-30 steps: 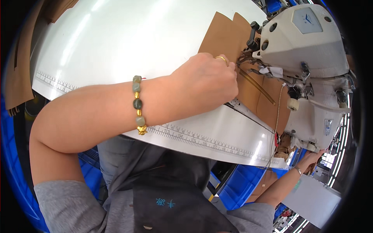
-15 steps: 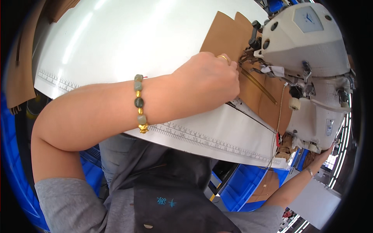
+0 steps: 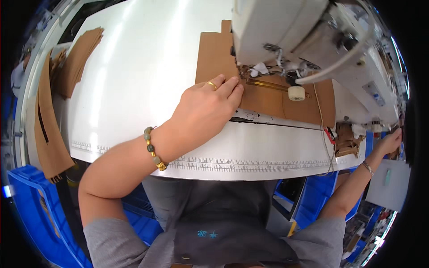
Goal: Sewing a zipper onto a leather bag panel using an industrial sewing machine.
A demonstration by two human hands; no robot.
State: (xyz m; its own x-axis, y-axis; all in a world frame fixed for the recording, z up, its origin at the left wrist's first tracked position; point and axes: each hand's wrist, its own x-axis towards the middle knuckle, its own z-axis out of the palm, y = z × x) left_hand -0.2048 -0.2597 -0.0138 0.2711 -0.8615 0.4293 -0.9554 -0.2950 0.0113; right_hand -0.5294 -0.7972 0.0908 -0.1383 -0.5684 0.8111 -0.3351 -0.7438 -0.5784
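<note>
A flat tan leather-like panel (image 3: 210,56) lies on the white tabletop, partly beneath the head of a white sewing machine (image 3: 286,31). A long slot with a brass-coloured zipper (image 3: 268,85) runs across it. My left hand (image 3: 212,105) rests on the near left part of the panel, fingers stretched out close to the needle area, which the machine hides in part. Far to the right, beside the machine's end, is my right hand (image 3: 391,142). Its fingers look curled; what they hold, if anything, cannot be made out.
A ruler strip (image 3: 232,164) runs along the table's front edge. Stacked tan pieces (image 3: 82,58) lie at the left, beside a hanging slotted tan piece (image 3: 49,129). Folded brown scraps (image 3: 348,140) and a cord (image 3: 319,102) are right of the panel. A blue bin (image 3: 40,210) stands lower left.
The view has turned and shifted, so the machine appears nearer the middle. My left hand, bunched earlier, now has its fingers extended on the panel. My right hand shows more beside the machine.
</note>
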